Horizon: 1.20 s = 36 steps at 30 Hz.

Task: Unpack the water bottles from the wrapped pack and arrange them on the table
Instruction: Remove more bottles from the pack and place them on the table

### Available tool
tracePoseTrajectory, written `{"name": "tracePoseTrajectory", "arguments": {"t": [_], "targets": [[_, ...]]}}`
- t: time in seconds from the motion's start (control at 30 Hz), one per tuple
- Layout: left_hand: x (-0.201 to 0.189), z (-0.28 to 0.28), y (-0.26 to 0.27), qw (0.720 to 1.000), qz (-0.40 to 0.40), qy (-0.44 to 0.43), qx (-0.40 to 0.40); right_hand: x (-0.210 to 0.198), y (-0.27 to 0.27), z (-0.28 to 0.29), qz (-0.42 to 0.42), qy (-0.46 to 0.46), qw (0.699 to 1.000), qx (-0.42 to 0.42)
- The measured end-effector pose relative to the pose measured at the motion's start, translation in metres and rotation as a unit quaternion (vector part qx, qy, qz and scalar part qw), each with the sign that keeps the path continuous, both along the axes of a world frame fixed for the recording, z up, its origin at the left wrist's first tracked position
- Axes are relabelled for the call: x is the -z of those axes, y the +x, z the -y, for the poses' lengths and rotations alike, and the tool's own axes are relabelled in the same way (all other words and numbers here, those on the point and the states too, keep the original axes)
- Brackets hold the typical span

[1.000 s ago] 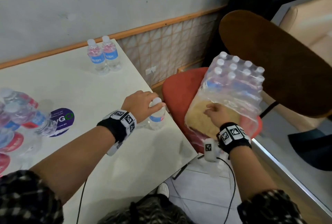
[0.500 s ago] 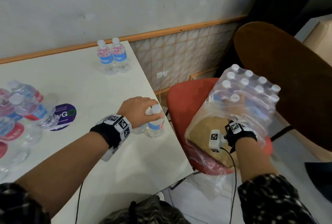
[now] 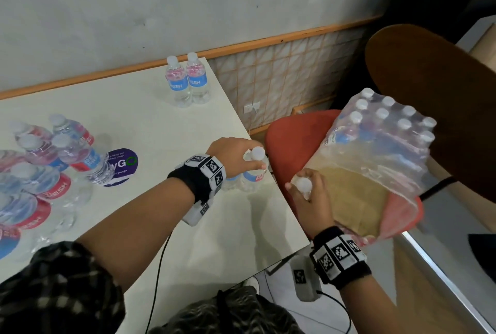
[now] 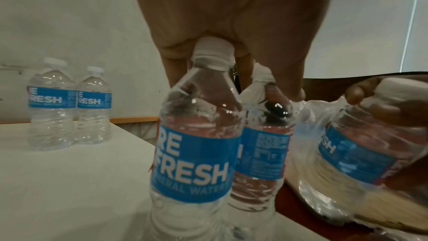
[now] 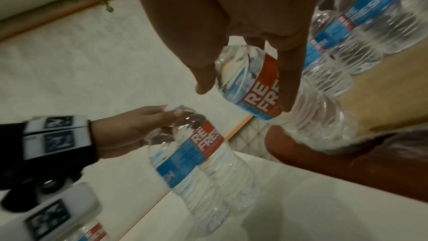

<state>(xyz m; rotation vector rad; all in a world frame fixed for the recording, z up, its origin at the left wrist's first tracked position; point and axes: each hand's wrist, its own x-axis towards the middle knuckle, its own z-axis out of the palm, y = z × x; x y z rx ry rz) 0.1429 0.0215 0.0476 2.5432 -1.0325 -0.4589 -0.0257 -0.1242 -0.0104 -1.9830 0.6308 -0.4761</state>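
Observation:
The wrapped pack (image 3: 375, 151) lies tilted on a red chair seat (image 3: 292, 140), its torn end facing me, with several capped bottles still inside. My right hand (image 3: 306, 189) grips one water bottle (image 5: 252, 83) just outside that torn end, between chair and table. My left hand (image 3: 241, 155) holds two upright bottles (image 4: 197, 144) (image 4: 261, 146) by their necks; they stand on the white table (image 3: 150, 124) at its right edge. The palm hides most of both caps in the head view.
Two more bottles (image 3: 188, 81) stand upright at the table's far right corner by the wall. Several bottles (image 3: 40, 172) lie in a heap on the table's left side, beside a purple round sticker (image 3: 120, 166). A brown chair back (image 3: 442, 92) rises behind the pack.
My right hand reached into the pack's open end and came back out towards the table holding a bottle. My left hand stayed on the bottles at the table edge.

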Motion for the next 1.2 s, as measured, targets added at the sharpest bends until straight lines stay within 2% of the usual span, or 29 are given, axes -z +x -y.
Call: {"name": "tracePoseTrajectory", "arguments": {"t": [0.1,0.2,0.3,0.4,0.6,0.73,0.83,0.93,1.03,1.13,1.2], "targets": [[-0.002,-0.001,0.002,1.0,-0.008,-0.003,0.027,-0.01,-0.003,-0.014,0.004,-0.03,0.999,-0.014],[-0.001,-0.001,0.001,0.998,-0.006,-0.021,0.054,-0.03,-0.003,-0.024,0.017,0.04,0.997,-0.057],[0.0,-0.002,0.003,0.998,-0.016,-0.029,0.054,-0.036,0.008,-0.044,-0.029,0.091,0.983,-0.159],[0.0,-0.001,0.004,0.997,-0.037,-0.024,0.062,-0.028,0.025,-0.072,-0.092,0.057,0.964,-0.243],[-0.001,-0.001,0.002,0.996,-0.009,-0.02,0.085,-0.031,0.059,-0.091,-0.131,0.017,0.952,-0.277],[0.009,0.0,0.0,0.996,0.035,-0.051,0.057,-0.045,0.043,-0.073,-0.175,0.001,0.935,-0.308],[0.013,0.001,-0.001,0.995,0.052,-0.068,0.046,-0.056,0.023,-0.016,-0.26,0.05,0.929,-0.258],[0.011,0.001,-0.001,0.996,0.044,-0.07,0.041,-0.056,0.012,0.062,-0.35,0.016,0.922,-0.163],[0.01,0.002,-0.001,0.997,0.04,-0.062,0.032,-0.046,0.023,0.116,-0.471,-0.065,0.873,-0.109],[0.008,0.003,-0.001,0.997,0.036,-0.054,0.029,-0.048,0.038,0.145,-0.423,-0.115,0.898,-0.023],[0.006,0.004,-0.001,0.998,0.029,-0.05,0.018,-0.045,0.04,0.155,-0.424,-0.179,0.888,-0.007]]}}
